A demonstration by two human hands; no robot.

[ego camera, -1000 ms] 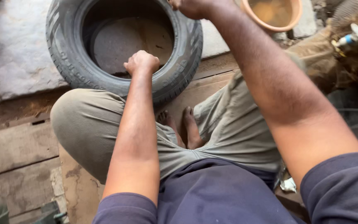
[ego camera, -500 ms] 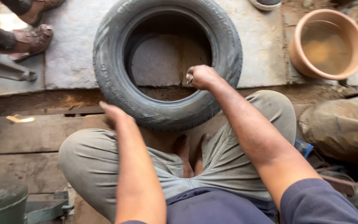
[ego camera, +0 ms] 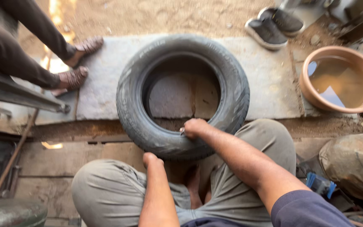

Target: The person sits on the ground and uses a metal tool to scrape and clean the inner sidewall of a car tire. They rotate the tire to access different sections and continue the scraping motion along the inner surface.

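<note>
Head view: right hand (ego camera: 194, 127) grip closed, perhaps small tool, on tyre (ego camera: 136, 110); basin (ego camera: 305, 90) holds water.

**Room around the tyre**

The tyre (ego camera: 181, 96) fills the slab before my knees; its open centre is free to reach into. My right hand (ego camera: 194, 127) sits on its near rim, my left hand (ego camera: 150, 159) just below. The water bowl (ego camera: 340, 79) blocks the right, another person's sandalled feet (ego camera: 74, 63) the left, shoes (ego camera: 274, 23) beyond.
</note>
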